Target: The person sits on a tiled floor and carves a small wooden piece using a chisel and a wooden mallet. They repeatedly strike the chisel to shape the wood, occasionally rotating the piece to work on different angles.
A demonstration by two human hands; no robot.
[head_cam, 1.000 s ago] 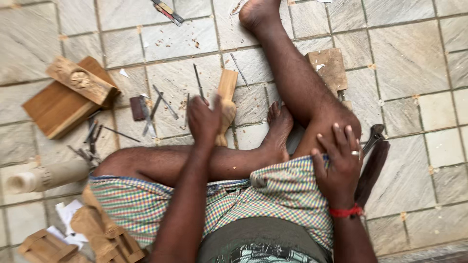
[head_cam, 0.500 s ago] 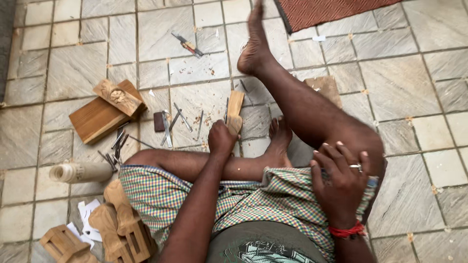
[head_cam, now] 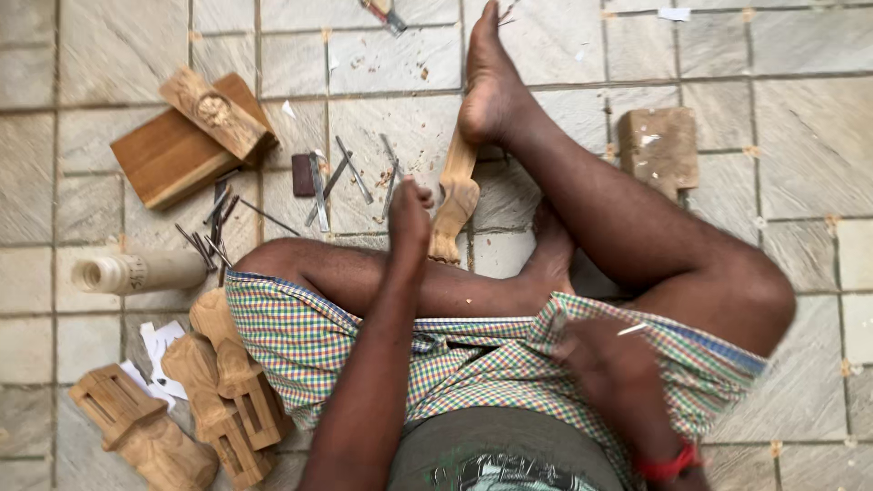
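Observation:
I sit on a tiled floor with my legs folded. My left hand (head_cam: 409,214) reaches forward with its fingers curled down, just left of a pale carved wooden piece (head_cam: 455,195) that lies against my foot (head_cam: 491,86). Several metal chisels (head_cam: 350,177) lie close to that hand; whether it grips one is hidden. My right hand (head_cam: 609,364), blurred, with a red band at the wrist, rests on the checked cloth (head_cam: 482,359) over my thigh, fingers loosely apart.
A flat wooden board with a carved block on it (head_cam: 195,136) lies at the far left. Nearby are a dark small stone (head_cam: 303,175), thin metal tools (head_cam: 205,241), a pale roll (head_cam: 136,271), carved wooden figures (head_cam: 223,382) and a square block (head_cam: 659,145).
The view has drawn closer and tilted down. My left hand has shifted from the carved piece's lower end to the chisels on its left. My right hand has slid back along the thigh.

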